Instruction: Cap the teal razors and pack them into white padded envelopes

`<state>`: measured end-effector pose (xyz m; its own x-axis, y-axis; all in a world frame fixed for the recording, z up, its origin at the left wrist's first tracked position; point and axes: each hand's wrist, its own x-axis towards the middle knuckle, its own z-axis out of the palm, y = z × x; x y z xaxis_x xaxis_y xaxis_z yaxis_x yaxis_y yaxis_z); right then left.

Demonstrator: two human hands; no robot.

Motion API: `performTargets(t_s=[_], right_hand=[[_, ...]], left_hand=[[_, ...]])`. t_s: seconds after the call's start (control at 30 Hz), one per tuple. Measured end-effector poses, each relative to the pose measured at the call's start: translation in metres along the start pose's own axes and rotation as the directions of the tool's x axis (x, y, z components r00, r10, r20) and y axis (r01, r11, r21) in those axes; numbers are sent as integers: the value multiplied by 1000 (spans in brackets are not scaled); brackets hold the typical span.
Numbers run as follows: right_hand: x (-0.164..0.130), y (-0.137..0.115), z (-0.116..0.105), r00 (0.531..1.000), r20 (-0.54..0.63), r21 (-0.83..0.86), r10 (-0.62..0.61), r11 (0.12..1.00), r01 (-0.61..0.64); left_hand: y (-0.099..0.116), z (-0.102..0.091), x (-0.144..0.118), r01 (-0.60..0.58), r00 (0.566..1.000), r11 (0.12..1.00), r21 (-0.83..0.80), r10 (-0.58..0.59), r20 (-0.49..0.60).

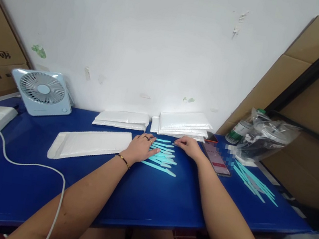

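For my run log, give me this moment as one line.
left hand: flat on teal sticks | right hand: fingertips at sticks' far end | white pouch: left of hands | phone: right

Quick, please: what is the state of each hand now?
Left hand: open, flat on the teal sticks.
Right hand: open, fingertips touching the same sticks.

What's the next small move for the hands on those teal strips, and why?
Probably pinch up one strip. The left hand lies flat on the fanned row of teal strips, the right hand touches its far end with fingertips, and neither has a grip on anything. A white padded envelope lies flat just beside the left hand.
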<state>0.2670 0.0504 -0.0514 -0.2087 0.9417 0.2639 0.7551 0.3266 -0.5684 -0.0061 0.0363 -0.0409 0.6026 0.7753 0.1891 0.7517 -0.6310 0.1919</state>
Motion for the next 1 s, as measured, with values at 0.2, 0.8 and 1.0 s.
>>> performTargets(t_s=[0.2, 0.8, 1.0], right_hand=[[-6, 6, -4, 999, -10, 12, 38, 999, -38], [-7, -39, 3, 993, 95, 11, -70, 998, 69], [-28, -76, 0, 933, 347, -139, -95, 979, 152]], left_hand=[[1, -1, 0, -20, 1000, 1000, 7, 20, 4], [7, -11, -2, -59, 988, 998, 17, 56, 143], [13, -18, -4, -46, 992, 998, 54, 39, 119]])
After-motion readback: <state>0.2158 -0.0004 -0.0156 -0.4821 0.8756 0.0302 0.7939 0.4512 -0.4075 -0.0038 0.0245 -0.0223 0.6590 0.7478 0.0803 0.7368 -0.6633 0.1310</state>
